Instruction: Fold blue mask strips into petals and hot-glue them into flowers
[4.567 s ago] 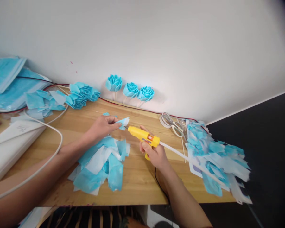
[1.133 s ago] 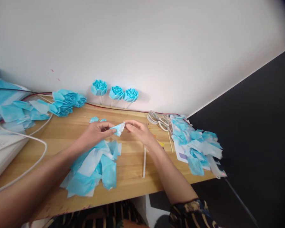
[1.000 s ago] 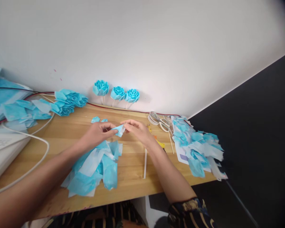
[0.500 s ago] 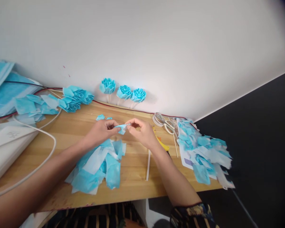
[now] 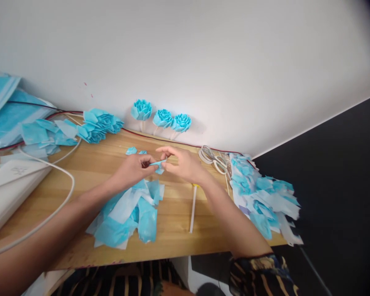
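Both my hands meet over the middle of the wooden table (image 5: 89, 162), pinching one small blue paper piece (image 5: 158, 165) between them. My left hand (image 5: 135, 168) grips its left end with thumb and fingers closed. My right hand (image 5: 181, 163) pinches its right end, the other fingers loosely curled. Just below them lies a heap of cut blue and white paper pieces (image 5: 130, 213). A white glue stick (image 5: 193, 207) pokes out from under my right forearm, which hides the glue gun.
Three blue paper roses (image 5: 162, 117) stand against the wall. More roses (image 5: 100, 125) and paper lie at the left, with a white cable (image 5: 60, 201) and a white box (image 5: 10, 191). Scissors (image 5: 212, 158) and a pile of blue scraps (image 5: 259, 193) sit at the right edge.
The yellow glue gun has left my right hand and lies on the table. My right hand came over to the paper piece, and both hands now pinch and fold it smaller.
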Demonstrator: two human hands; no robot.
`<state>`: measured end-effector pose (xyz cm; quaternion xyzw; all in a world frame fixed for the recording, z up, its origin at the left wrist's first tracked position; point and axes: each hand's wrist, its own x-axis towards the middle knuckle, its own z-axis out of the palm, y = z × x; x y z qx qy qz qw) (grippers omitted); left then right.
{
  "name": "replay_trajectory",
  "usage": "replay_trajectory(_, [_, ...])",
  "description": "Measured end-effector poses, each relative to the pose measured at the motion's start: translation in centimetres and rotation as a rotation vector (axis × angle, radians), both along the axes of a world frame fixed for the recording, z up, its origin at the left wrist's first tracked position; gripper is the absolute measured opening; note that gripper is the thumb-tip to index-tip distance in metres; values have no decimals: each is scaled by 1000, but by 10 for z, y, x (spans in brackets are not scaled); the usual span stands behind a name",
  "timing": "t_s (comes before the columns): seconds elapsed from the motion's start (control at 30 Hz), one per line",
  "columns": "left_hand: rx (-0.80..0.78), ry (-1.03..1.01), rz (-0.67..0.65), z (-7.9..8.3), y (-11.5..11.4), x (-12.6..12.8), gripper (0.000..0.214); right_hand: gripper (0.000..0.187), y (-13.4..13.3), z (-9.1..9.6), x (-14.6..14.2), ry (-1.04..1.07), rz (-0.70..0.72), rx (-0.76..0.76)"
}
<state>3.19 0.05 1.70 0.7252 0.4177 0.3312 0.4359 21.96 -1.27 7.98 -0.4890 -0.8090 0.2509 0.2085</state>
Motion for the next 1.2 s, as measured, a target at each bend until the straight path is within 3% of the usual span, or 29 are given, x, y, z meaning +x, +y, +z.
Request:
replay_trajectory(0.3, [9, -20, 14, -4, 3, -2, 28, 35, 0, -1, -9, -219, 40, 233])
replay_trajectory(0.5, [-6, -66, 38, 0, 4, -5, 28, 37, -7, 14, 6, -19, -35, 87])
replay_trajectory(0.63, [-13, -55, 55, 2, 4, -4, 26, 37, -5, 15, 17, 102, -80, 94])
replay_trajectory(0.77, [-37, -55, 62, 5, 3, -3, 25, 40, -2, 5, 23, 198, -109, 72])
replay_trajectory(1.03, [-131, -122, 49, 10, 0, -5, 26, 46, -7, -39, 22, 580, -239, -212])
replay_trajectory(1.2, [-150, -140, 39, 8, 0, -4, 26, 34, -11, -55, 8, 768, -293, -323])
